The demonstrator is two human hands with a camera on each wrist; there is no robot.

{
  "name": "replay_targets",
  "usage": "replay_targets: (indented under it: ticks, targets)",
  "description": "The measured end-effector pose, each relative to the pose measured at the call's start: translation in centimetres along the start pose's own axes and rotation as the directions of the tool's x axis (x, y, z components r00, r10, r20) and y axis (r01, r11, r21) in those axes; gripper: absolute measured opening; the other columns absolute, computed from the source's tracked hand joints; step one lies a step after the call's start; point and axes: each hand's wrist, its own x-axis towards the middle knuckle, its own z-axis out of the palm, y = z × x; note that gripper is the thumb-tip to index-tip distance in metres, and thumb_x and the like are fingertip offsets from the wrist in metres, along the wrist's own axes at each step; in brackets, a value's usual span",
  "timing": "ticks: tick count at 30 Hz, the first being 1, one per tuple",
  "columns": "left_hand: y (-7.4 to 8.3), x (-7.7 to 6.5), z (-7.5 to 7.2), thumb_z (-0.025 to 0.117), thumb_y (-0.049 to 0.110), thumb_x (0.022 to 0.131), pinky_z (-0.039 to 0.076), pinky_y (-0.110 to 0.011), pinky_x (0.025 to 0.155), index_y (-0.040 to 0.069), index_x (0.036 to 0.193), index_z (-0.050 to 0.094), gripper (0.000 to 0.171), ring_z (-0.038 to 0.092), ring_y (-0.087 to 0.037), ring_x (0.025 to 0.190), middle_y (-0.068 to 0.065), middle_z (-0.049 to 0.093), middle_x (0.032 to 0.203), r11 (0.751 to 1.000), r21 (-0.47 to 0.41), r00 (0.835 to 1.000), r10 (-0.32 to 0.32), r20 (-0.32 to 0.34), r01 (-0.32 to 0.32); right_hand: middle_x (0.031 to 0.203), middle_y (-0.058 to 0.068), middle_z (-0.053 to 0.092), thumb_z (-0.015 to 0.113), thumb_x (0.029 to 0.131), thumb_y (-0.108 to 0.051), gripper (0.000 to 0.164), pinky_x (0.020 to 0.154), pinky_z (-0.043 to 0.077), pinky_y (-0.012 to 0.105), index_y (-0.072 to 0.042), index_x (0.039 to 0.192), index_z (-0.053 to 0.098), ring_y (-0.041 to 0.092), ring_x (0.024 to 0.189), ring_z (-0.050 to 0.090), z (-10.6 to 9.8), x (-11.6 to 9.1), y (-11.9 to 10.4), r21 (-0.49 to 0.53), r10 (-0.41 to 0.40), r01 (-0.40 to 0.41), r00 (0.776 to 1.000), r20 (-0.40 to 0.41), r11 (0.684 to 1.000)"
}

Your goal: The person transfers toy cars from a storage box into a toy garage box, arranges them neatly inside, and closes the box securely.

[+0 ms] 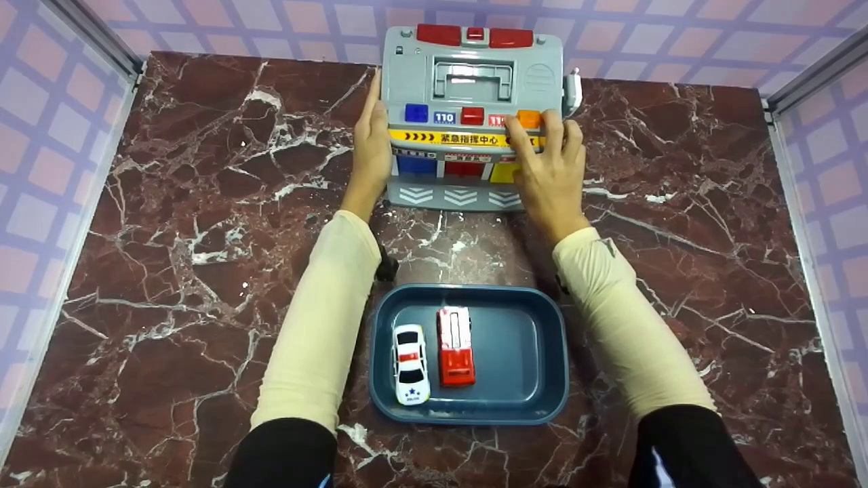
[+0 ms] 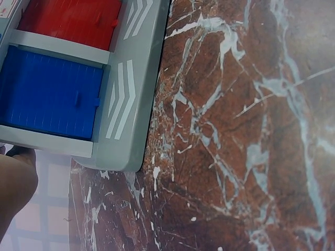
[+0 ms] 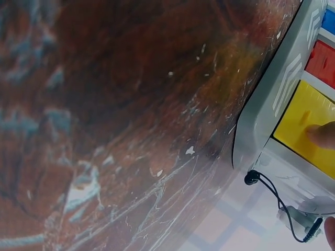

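Observation:
A grey toy rescue garage (image 1: 410,74) with a carry handle on its roof stands at the back of the table. Its front has a blue door (image 2: 52,94), a red door (image 2: 73,23) and a yellow door (image 3: 309,120), all closed. My left hand (image 1: 372,146) rests along the garage's left side, fingers extended. From the right front, my right hand (image 1: 550,169) holds the garage's upper edge. Its fingers bend over the roof by the orange button (image 1: 529,119), and the thumb touches the yellow door. Whether the button is pressed, I cannot tell.
Nearer to me sits a dark blue tray (image 1: 468,413), holding a white toy police car (image 1: 411,366) and a red-and-white toy fire truck (image 1: 456,347). A black cord (image 3: 280,204) hangs at the garage's right side. Checked panels (image 1: 237,30) border the marbled table (image 1: 203,285).

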Motion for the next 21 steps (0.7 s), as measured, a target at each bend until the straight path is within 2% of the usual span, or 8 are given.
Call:
replay_targets:
  ticks: [7,15,21]
  targets:
    - [-2.9,1.5,-0.1,0.026,0.022,0.111,0.022,-0.009,0.115,0.025,0.16,0.024,0.049,0.033,0.0,0.143,0.009,0.028,0.164,1.0,0.002,1.0,0.017,-0.007,-0.017,0.129,0.023,0.048,0.064,0.072,0.006,0.071,0.071,0.05,0.051,-0.024,0.136,0.054,0.045,0.11,0.044,0.2,0.1,0.1,0.001,-0.009,0.009,0.999,-0.035,1.0]
    - [-2.8,1.5,-0.1,0.025,0.02,0.111,0.024,-0.009,0.114,0.022,0.161,0.023,0.05,0.037,-0.005,0.142,0.004,0.029,0.164,1.0,-0.027,1.0,0.01,0.0,-0.01,0.129,0.023,0.049,0.065,0.073,0.007,0.07,0.074,0.051,0.052,-0.024,0.135,0.055,0.046,0.11,0.045,0.5,0.0,0.0,0.016,0.001,0.0,0.998,-0.055,1.0]
    - [-0.9,0.5,0.0,0.024,0.015,0.111,0.024,-0.009,0.114,0.015,0.161,0.022,0.05,0.037,-0.008,0.144,-0.001,0.027,0.165,1.0,-0.025,1.0,-0.006,0.006,0.006,0.128,0.023,0.049,0.066,0.074,0.007,0.069,0.076,0.051,0.052,-0.024,0.134,0.054,0.046,0.109,0.045,0.6,0.0,0.0,0.01,0.004,-0.003,0.998,-0.062,1.0]
